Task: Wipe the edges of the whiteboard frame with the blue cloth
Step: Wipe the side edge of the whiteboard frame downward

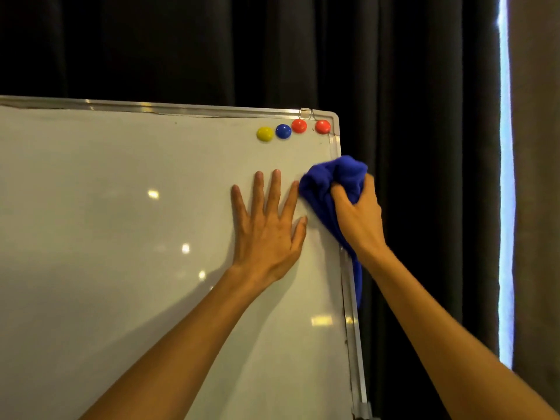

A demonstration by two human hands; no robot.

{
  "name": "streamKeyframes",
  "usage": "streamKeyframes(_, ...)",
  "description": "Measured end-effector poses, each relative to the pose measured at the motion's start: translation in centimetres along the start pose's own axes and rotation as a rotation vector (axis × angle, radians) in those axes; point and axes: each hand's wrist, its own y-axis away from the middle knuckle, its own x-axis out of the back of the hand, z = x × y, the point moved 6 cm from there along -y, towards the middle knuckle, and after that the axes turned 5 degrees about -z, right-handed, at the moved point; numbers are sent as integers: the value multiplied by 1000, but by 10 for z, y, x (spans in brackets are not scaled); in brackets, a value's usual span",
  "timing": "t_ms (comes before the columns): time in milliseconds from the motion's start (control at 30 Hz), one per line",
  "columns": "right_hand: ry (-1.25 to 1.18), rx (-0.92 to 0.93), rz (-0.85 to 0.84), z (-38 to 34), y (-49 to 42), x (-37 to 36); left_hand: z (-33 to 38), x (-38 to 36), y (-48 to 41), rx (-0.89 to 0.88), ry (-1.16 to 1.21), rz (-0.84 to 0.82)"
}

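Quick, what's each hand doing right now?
Left hand: open, flat on the whiteboard, holding nothing.
Right hand: closed around the blue cloth at the frame's right edge.

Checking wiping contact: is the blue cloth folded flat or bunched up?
Bunched up. The blue cloth is crumpled in the right hand against the frame's right edge, one end trailing down.

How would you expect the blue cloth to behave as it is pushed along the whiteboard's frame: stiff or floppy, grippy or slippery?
Probably floppy: the blue cloth bunches in folds in the right hand and a tail hangs limp below the wrist. It looks plush, so it likely moulds around the frame rather than skidding. It seems light, held with fingers alone.
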Motion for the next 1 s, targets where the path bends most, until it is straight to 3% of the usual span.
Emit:
streamKeyframes(233, -14, -26, 22, -19, -46, -8, -2, 7, 6, -7, -3, -16)
streamKeyframes(533, -108, 8, -22, 19, 94, 9, 0, 2, 17, 13, -40, -31)
streamKeyframes(833, -42, 9, -29, -16, -24, -5, 7, 5, 22, 17, -14, -12)
streamKeyframes(1000, -43, 13, -37, -7, -3, -5, 5, 5, 23, 33, -13, -9)
